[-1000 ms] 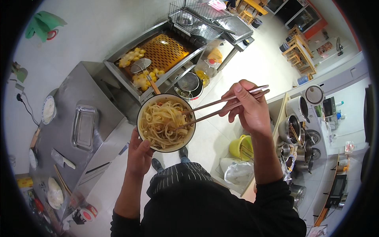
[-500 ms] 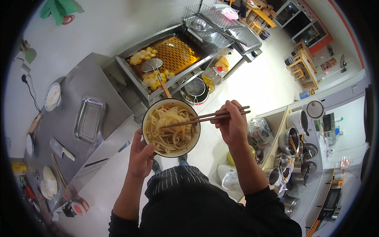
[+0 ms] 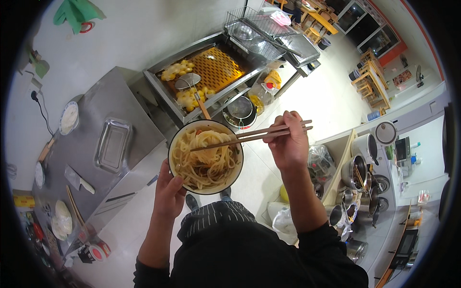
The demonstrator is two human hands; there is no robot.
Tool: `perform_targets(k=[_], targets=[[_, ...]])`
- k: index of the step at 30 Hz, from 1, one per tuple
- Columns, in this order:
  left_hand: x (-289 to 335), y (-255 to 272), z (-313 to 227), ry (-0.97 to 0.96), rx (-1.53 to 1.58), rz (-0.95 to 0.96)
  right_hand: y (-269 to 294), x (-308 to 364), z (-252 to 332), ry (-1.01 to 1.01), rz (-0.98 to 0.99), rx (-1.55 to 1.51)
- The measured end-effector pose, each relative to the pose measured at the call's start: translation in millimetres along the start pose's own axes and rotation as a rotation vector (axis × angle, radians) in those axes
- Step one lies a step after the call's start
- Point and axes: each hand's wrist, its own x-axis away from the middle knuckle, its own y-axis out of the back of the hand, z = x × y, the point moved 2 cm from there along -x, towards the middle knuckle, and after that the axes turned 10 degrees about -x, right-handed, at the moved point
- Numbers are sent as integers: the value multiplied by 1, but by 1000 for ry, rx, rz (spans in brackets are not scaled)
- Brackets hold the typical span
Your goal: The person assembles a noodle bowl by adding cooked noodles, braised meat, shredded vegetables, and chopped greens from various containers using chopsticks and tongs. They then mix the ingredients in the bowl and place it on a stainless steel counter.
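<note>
My left hand [image 3: 169, 191] grips the lower left rim of a white bowl [image 3: 238, 171] with a dark edge. Noodles [image 3: 204, 168] fill the bowl, with bits of red and brown among them. Closed round a pair of wooden chopsticks [image 3: 259, 137] is my right hand [image 3: 289, 142], to the right of the bowl. One chopstick reaches over the middle of the noodles, with its tip against the strands; the other's tip lies near the bowl's right rim. Beyond the bowl, a strainer [image 3: 187, 81] with a wooden handle rests in the fryer.
A fryer [image 3: 218, 67] with oil and yellow pieces stands ahead. On the steel counter [image 3: 139, 139] at left are a metal tray [image 3: 113, 145], a cleaver [image 3: 79, 179] and a bowl of white powder [image 3: 69, 118]. Pots [image 3: 354, 172] crowd the right counter. Farther off are wooden tables [image 3: 321, 21].
My right hand has risen slightly and moved right, turning the chopsticks to a steeper slant. The bowl has shifted slightly left and nearer to me.
</note>
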Motion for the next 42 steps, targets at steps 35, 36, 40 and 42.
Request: perform_targets(k=[35,36,40,42], targets=[[23,-44,-13,127,-44,50,34,35,53,-107,25,-134],[25,-46,-14,142,-59,40,33,39,56,-114,60,-154],[35,-53,-20,185,-48,30,30,49,65,-93,105,-283],[37,-56,-22,196,-40,29,29,50,70,-107,157,-267]])
